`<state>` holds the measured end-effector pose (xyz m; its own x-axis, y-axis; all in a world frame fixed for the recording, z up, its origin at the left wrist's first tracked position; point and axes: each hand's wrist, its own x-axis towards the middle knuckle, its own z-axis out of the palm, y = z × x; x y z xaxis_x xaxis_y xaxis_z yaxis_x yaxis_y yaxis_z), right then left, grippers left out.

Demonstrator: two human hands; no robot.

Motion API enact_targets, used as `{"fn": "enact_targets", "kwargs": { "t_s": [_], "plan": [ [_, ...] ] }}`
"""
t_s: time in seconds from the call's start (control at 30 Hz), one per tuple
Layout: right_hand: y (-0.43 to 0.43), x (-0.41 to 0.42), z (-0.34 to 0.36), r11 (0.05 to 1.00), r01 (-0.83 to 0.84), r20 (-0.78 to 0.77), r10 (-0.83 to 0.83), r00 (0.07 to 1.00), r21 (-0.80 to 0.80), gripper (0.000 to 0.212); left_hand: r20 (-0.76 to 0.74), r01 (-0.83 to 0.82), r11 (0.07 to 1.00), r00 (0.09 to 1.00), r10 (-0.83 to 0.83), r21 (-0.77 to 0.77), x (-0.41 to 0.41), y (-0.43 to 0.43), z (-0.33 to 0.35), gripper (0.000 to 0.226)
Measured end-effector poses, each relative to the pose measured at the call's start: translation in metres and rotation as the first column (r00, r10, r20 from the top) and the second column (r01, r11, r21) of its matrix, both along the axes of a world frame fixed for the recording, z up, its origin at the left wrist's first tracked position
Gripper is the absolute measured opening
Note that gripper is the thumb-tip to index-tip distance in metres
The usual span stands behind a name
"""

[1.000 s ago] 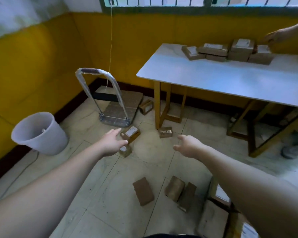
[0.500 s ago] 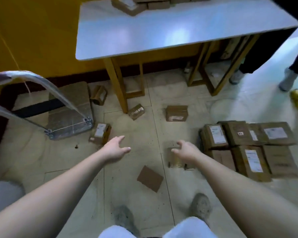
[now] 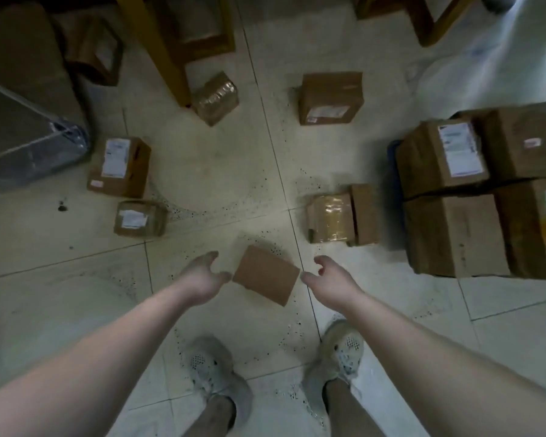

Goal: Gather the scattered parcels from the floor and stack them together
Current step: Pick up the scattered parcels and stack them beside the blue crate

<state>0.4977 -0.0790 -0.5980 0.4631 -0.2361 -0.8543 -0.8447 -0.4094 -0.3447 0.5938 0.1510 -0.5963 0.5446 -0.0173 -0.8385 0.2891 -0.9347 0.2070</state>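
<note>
Small brown box (image 3: 266, 274) sits on floor btwn both hands. Left hand (image 3: 201, 276) & right hand (image 3: 331, 280) fingers loose, holding nothing (maybe just touching box; blurry).

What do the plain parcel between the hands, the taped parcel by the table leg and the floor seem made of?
Plain parcel: matte brown cardboard, likely; dull faces. Taped parcel: cardboard under glossy clear tape; it glints. Floor: pale glazed tile, probably; grout lines, sheen.
</note>
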Motion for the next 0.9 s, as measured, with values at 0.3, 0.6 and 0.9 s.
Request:
{"fn": "enact_targets", "kwargs": {
  "t_s": [0.3, 0.6, 0.9],
  "plan": [
    [0.026, -0.017, -0.218, 0.967, 0.237, -0.201, -0.215, 0.956, 0.096, 0.068, -0.097, -0.118, 0.989, 0.989, 0.109, -0.094, -0.008, -0.019, -0.224, 0.075],
    [0.054, -0.029, -0.245, 0.831, 0.515, -0.134, -0.497, 0.857, 0.209, 0.066, -0.084, -0.353, 0.921, 0.935, 0.344, -0.166, -0.042, -0.014, -0.256, 0.053],
    [0.047, -0.015, -0.006, 0.811, 0.559, 0.219, -0.584, 0.781, 0.171, 0.022, -0.119, -0.469, 0.772, 0.876, 0.467, -0.428, -0.015, -0.001, -0.017, 0.048]
  ]
}}
